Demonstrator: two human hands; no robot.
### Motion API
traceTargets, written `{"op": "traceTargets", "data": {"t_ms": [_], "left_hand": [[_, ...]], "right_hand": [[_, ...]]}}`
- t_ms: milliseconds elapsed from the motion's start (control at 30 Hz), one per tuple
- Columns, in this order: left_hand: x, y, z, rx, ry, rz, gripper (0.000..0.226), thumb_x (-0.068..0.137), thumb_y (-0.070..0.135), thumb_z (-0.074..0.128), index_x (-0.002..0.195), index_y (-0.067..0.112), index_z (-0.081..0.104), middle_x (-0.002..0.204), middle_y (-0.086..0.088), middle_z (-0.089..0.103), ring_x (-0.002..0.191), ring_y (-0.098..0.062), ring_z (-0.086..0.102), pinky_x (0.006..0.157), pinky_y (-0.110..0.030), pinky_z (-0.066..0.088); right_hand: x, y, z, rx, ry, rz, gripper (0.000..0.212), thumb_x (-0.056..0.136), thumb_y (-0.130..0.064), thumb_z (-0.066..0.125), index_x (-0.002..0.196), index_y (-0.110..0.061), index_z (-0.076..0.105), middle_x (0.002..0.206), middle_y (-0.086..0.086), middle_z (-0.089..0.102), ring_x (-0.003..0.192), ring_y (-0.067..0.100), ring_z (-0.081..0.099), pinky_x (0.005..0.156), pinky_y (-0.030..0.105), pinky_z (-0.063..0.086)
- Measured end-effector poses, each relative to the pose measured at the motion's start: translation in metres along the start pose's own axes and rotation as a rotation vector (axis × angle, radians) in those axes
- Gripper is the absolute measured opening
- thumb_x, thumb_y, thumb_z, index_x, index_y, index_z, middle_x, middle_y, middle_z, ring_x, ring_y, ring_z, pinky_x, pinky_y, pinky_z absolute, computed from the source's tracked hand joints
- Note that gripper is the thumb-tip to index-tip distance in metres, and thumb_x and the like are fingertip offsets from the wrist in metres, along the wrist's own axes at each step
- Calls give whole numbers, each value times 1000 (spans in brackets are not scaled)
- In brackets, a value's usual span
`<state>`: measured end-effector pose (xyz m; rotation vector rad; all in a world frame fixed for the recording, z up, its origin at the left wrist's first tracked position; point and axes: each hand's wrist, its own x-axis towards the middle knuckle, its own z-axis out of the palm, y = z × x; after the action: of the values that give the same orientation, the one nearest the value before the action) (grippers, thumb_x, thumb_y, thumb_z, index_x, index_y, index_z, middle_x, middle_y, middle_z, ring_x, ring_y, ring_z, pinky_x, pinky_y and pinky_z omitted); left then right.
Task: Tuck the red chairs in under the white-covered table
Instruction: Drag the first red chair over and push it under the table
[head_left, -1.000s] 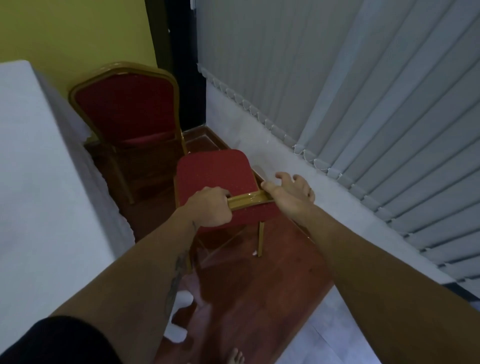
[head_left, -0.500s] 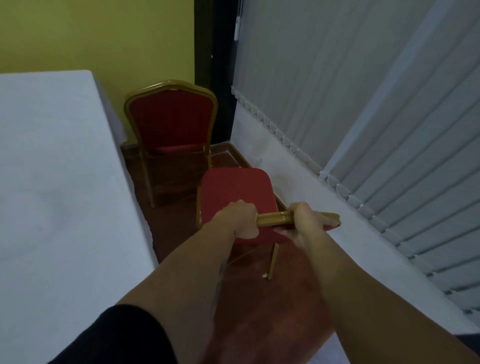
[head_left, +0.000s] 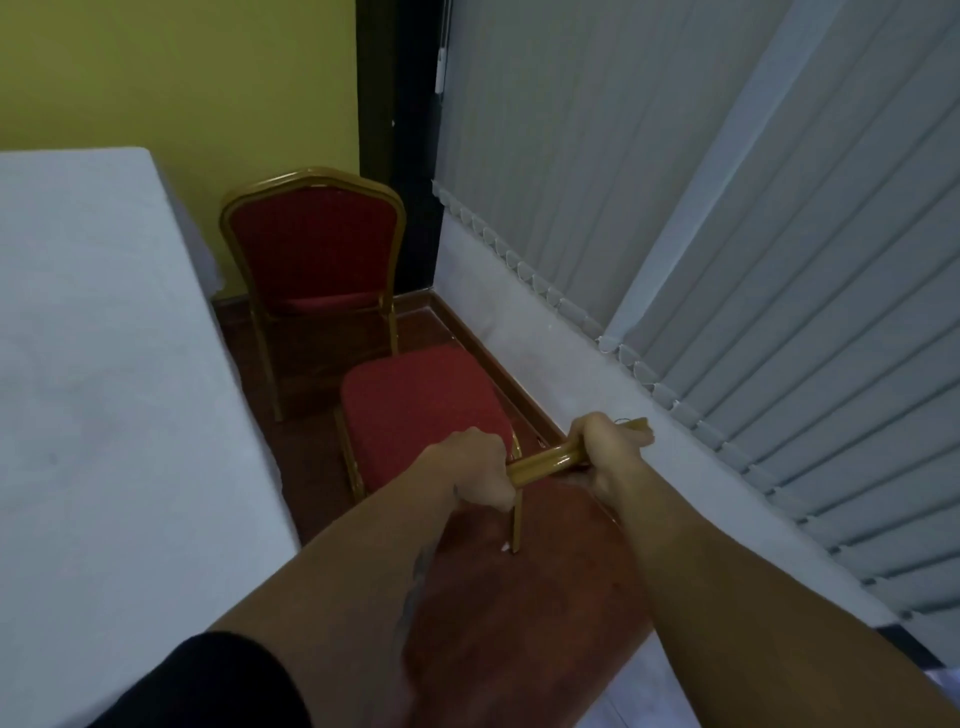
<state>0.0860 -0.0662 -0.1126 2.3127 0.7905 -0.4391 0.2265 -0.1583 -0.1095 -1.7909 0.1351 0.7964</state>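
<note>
A red-cushioned chair with a gold frame (head_left: 421, 410) stands in front of me, to the right of the white-covered table (head_left: 104, 395), apart from the cloth. My left hand (head_left: 475, 467) and my right hand (head_left: 608, 449) both grip the gold top rail of its backrest, fingers closed around it. Seen from above, the backrest is mostly hidden by my arms. A second red chair (head_left: 314, 249) stands farther back in the corner, beside the table's far end, its backrest facing me.
Grey vertical blinds (head_left: 727, 234) and a pale low wall run along the right, close to the near chair. A yellow wall (head_left: 182, 78) closes the back. The reddish-brown floor (head_left: 519, 623) forms a narrow aisle between table and wall.
My right hand went from resting open on the top rail to gripping it. The view has lifted and shifted left, showing more table top and wall.
</note>
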Motion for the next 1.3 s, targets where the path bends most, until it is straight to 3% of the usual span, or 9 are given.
{"op": "traceTargets", "data": {"t_ms": [133, 200, 333, 533, 700, 933, 1033, 1167, 1300], "left_hand": [[-2, -8, 7, -49, -8, -55, 61, 70, 40, 70, 129, 24, 69, 113, -5, 68, 100, -26, 67, 90, -42, 60], [-1, -9, 7, -47, -66, -81, 72, 77, 42, 68, 146, 27, 53, 128, -5, 62, 112, -27, 62, 99, -44, 55], [5, 0, 3, 23, -189, -181, 79, 82, 39, 66, 156, 30, 38, 138, -4, 53, 120, -28, 55, 102, -42, 49], [19, 27, -7, 89, -208, -341, 73, 80, 28, 70, 149, 22, 46, 133, -7, 57, 117, -29, 58, 100, -46, 52], [37, 63, -6, 114, -116, -418, 66, 75, 31, 74, 136, 18, 53, 124, -8, 60, 109, -30, 61, 96, -48, 55], [51, 93, 6, 30, -101, -498, 58, 75, 32, 74, 128, 15, 60, 116, -7, 65, 102, -27, 66, 91, -44, 58], [51, 96, 0, 0, -104, -541, 59, 75, 31, 75, 129, 14, 61, 115, -8, 66, 97, -26, 66, 82, -38, 58], [42, 83, -20, -60, -78, -612, 55, 74, 32, 76, 124, 11, 64, 110, -8, 66, 79, -21, 62, 74, -35, 55], [32, 63, -39, -90, -51, -670, 54, 70, 33, 78, 118, 12, 66, 108, -7, 66, 94, -25, 64, 76, -36, 56]], "right_hand": [[21, -4, -25, -2, -96, 82, 54, 80, -5, 63, 131, 2, 50, 100, 24, 70, 82, 35, 73, 51, 50, 60], [32, -10, -36, -64, -184, 122, 31, 86, -11, 63, 114, -1, 55, 122, 26, 65, 98, 39, 70, 51, 51, 61], [59, -21, -52, -104, -263, 169, 15, 93, -12, 56, 105, -4, 53, 117, 23, 58, 102, 39, 66, 47, 50, 61], [98, -31, -46, -108, -117, 32, 15, 71, -2, 54, 86, -1, 55, 94, 18, 58, 80, 38, 65, 50, 44, 58], [126, -57, -51, -147, -121, 10, 19, 66, -8, 55, 84, -3, 58, 98, 19, 66, 85, 40, 69, 68, 58, 62], [141, -82, -54, -139, -162, 20, 8, 86, -13, 53, 87, -6, 55, 87, 12, 59, 79, 33, 63, 61, 50, 60], [139, -89, -48, -124, -247, 1, 13, 84, -11, 56, 95, -4, 59, 92, 15, 61, 83, 35, 64, 60, 48, 59], [135, -99, -35, -116, -491, 31, 39, 80, -14, 63, 118, -6, 62, 121, 20, 61, 106, 39, 62, 61, 46, 60], [108, -102, -19, -44, -670, 78, 39, 90, -13, 65, 128, -7, 56, 123, 19, 60, 104, 33, 61, 75, 52, 55]]}}
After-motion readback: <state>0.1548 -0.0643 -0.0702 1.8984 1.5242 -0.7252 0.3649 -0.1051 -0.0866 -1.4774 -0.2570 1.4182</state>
